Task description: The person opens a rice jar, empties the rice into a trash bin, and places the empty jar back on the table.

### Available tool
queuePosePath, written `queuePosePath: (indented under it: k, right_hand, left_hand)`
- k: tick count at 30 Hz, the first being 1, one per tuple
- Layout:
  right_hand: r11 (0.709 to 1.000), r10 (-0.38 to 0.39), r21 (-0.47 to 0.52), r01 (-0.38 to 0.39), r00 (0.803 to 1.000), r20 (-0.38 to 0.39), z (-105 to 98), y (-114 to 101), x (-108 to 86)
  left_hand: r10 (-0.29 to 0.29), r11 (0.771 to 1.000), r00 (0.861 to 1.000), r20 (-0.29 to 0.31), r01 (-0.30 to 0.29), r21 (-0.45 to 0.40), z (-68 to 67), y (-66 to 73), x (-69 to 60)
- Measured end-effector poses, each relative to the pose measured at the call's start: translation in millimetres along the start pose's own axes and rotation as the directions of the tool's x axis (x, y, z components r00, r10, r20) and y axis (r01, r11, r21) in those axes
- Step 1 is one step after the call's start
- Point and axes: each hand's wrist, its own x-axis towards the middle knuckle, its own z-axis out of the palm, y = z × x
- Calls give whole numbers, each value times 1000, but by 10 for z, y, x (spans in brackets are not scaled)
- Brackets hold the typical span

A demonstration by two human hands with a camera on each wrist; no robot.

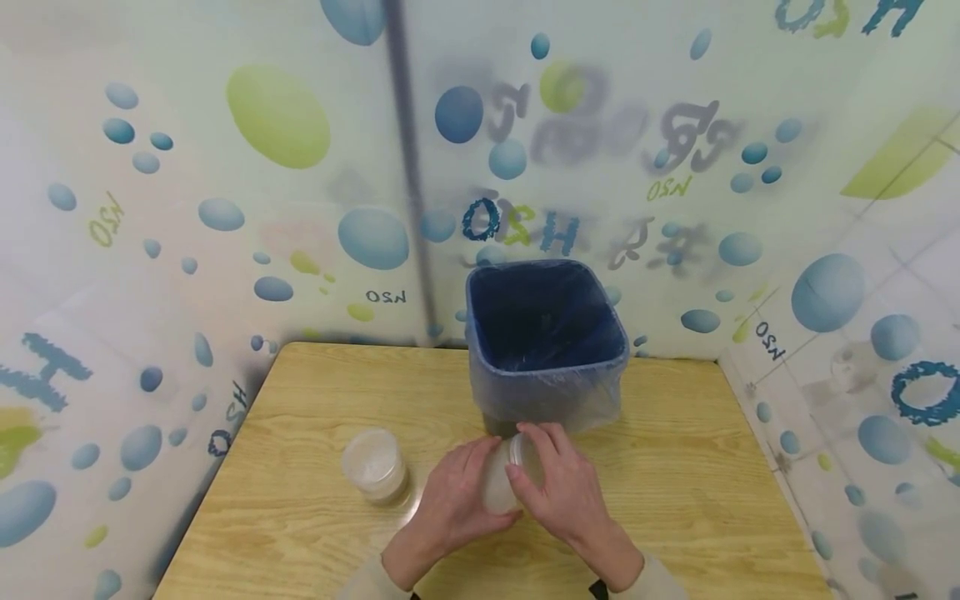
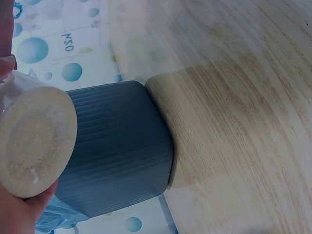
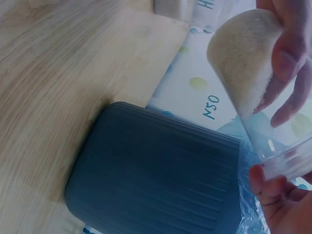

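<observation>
Between my two hands a clear plastic jar (image 1: 497,485) is held tilted, partly filled with a pale grainy substance (image 3: 243,53). My left hand (image 1: 456,498) grips the jar's body, thumb on the near side. At the ridged clear lid (image 3: 292,161) end, my right hand (image 1: 564,493) holds on with curled fingers and thumb. The jar's round base (image 2: 36,141) faces the left wrist camera. Whether the lid is loose or tight cannot be seen. A second clear jar (image 1: 375,465) with pale contents stands on the table, left of my left hand.
Just beyond my hands a dark blue bin (image 1: 551,392) with a clear bag over its rim stands on the wooden table (image 1: 300,417). Patterned sheets (image 1: 300,208) with blue and green dots rise behind the table and along both sides.
</observation>
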Motion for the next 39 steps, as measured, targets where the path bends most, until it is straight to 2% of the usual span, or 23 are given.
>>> queuePosePath:
  k: [10,19,23,30,39]
  right_hand:
    - [992,-92,78,94,995,-33,7,65,-2]
    - [981,-152,108,160,985,-78,48,122,-25]
    - [978,-163,120,171,984,-75,32,140,-35]
    - [974,-177,131,185,982,-65,15,197,-73]
    - [968,-191,154,197,980,-55,1,202,-105]
  left_hand:
    - [-50,996,992,117,58,-64,-79,24,25]
    - [-67,992,982,177,84,-94,-110,12,28]
    - [-72,990,976,206,95,-106,-121,17,42]
    - [-97,981,954,285,140,-133,-138,49,74]
    - [-96,964,925,367,178,-198,-145,30,56]
